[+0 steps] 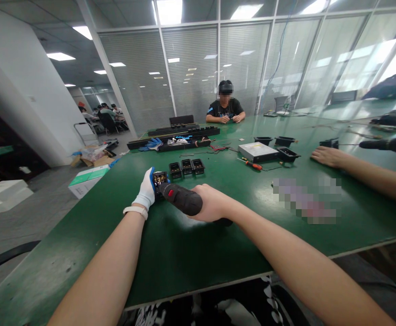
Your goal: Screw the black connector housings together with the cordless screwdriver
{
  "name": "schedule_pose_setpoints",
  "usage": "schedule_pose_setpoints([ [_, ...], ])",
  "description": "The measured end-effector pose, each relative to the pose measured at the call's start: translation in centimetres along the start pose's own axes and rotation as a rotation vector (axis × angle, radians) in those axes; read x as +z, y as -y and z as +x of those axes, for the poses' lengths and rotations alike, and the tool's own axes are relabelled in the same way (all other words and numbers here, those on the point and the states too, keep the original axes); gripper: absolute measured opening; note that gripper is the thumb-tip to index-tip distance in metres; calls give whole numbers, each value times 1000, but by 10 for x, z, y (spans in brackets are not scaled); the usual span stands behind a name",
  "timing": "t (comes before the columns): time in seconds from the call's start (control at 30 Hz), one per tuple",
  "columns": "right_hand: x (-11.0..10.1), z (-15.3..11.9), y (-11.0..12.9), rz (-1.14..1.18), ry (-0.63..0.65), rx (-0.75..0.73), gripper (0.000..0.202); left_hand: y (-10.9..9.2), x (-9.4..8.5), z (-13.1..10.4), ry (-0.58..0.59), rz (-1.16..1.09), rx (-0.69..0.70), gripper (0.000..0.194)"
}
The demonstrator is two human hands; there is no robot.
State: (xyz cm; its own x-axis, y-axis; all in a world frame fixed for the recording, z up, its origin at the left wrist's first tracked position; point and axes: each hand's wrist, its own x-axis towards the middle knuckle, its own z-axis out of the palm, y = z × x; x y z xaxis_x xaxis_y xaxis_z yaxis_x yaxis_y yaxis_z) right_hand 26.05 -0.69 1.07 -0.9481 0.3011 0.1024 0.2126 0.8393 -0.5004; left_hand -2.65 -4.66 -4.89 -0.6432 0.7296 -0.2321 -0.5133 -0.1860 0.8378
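Forearms [113, 258] stretched over the green table [171, 262], I curl my gloved left hand [148, 188] around a black block [165, 175] near three similar modules [186, 166], while my right hand [211, 203], wrapped tightly around a power driver [184, 199], aims it leftward at the block.

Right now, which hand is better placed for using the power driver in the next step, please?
Probably the right hand: it grips the power driver, whose front end points at the black box; the gloved left hand is busy holding that box.
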Motion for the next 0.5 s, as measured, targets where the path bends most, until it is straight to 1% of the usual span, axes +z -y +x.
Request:
schedule_pose_setpoints([
  [0.13, -1, 0, 2, -7, 3, 5, 19, 0, 0, 0, 16, 2, 2, 49],
  [0.37, 0, 0, 1, -2, 6, 5, 20, 0, 0, 1, -10, 4, -38, 47],
  [0.5, -2, -1, 3, -27, 8, 6, 19, 0, 0, 2, -11, -7, -21, 44],
])
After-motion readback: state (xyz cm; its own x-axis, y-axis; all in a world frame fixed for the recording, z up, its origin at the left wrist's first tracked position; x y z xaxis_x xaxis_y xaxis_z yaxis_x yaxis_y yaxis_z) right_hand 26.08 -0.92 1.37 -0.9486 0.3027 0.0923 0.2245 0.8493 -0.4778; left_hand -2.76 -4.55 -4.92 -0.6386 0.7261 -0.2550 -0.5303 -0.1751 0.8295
